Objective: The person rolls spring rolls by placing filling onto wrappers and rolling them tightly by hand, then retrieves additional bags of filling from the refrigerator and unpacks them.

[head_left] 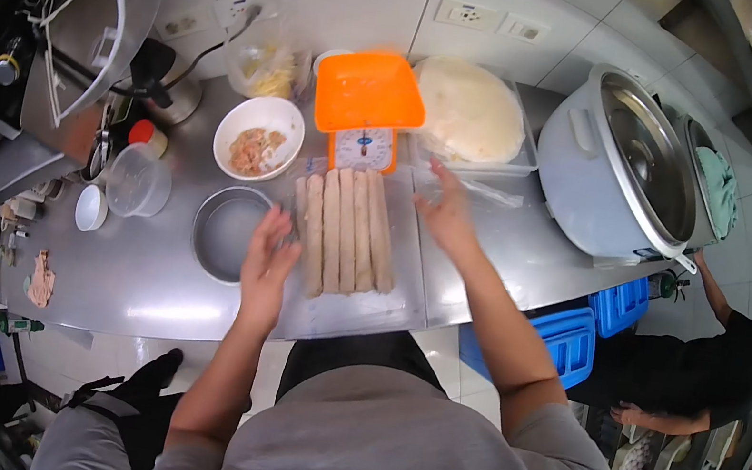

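Several long, pale uncooked rolls [349,233] lie side by side on a clear plastic sheet [402,287] on the steel counter. My left hand [267,268] is open at their left side, fingers apart and holding nothing; I cannot tell whether it touches the nearest roll. To their right, my right hand [448,216] is also open and empty, held apart from them. Behind the rolls stands a kitchen scale [364,147] with an orange pan [369,90]. A white bowl [230,123] holds pinkish filling [255,153]. Thin round wrappers [469,109] are stacked in a clear tray [526,155].
A round metal pan [227,233] sits left of my left hand. Further left are a plastic tub [139,180] and a small white bowl [91,208]. A large cooker [588,159] stands at the right, with blue bins [563,343] below. Other people stand at right and lower left.
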Available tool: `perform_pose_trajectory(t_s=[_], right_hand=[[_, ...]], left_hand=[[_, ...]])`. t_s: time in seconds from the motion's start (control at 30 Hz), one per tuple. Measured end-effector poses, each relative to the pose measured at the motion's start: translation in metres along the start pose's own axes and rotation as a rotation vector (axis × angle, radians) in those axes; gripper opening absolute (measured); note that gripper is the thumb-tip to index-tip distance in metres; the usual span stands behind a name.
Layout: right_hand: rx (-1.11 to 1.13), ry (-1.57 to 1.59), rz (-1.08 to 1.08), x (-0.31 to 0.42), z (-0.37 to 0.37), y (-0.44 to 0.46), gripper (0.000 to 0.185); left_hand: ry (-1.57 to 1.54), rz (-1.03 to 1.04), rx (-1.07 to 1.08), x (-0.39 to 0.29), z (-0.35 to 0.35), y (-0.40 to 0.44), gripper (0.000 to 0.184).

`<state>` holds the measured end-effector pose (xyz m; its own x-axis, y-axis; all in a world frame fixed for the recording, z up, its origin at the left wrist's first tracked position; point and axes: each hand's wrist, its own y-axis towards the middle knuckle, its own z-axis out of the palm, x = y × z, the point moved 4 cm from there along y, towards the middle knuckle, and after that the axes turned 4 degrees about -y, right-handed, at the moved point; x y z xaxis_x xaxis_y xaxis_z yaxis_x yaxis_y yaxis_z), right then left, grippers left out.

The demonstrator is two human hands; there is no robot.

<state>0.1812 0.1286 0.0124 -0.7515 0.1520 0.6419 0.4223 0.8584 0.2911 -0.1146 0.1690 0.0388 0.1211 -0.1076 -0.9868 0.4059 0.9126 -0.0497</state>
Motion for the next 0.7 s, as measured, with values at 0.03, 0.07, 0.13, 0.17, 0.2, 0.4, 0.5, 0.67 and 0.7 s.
perform_pose_trajectory(t_s=[0.03,0.07,0.13,0.17,0.2,0.4,0.5,0.67,0.7], right_hand=[[-0.016,-0.081,-0.020,-0.018,-0.009,0.021,0.057],[-0.028,-0.159,-0.041,-0.039,-0.012,0.042,0.055],[-0.026,-0.264,-0.117,-0.057,-0.011,0.086,0.050],[-0.016,-0.293,-0.170,-0.061,-0.009,0.109,0.047],[-0.006,-0.321,-0.221,-0.064,-0.007,0.126,0.044],[0.109,-0.281,-0.284,-0.100,0.012,0.185,0.017],[-0.003,0.028,-0.206,-0.074,-0.027,0.177,0.012],[0.002,0.046,-0.362,-0.028,-0.127,0.084,0.011],[0.157,-0.066,-0.334,-0.036,-0.136,0.057,0.017]], left_hand=[[-0.007,-0.019,-0.027,0.007,-0.004,-0.012,0.053],[0.014,-0.008,-0.054,0.013,-0.008,-0.022,0.048],[0.022,-0.031,-0.103,0.022,-0.005,-0.037,0.041],[0.009,-0.063,-0.122,0.024,0.000,-0.041,0.038],[-0.004,-0.097,-0.141,0.024,0.006,-0.043,0.036],[-0.053,-0.105,-0.229,0.012,0.053,-0.039,0.026],[0.008,-0.078,-0.234,0.011,0.072,-0.037,0.023],[0.047,0.014,-0.183,-0.001,0.117,-0.019,0.022],[0.059,0.023,-0.164,-0.003,0.127,-0.016,0.021]])
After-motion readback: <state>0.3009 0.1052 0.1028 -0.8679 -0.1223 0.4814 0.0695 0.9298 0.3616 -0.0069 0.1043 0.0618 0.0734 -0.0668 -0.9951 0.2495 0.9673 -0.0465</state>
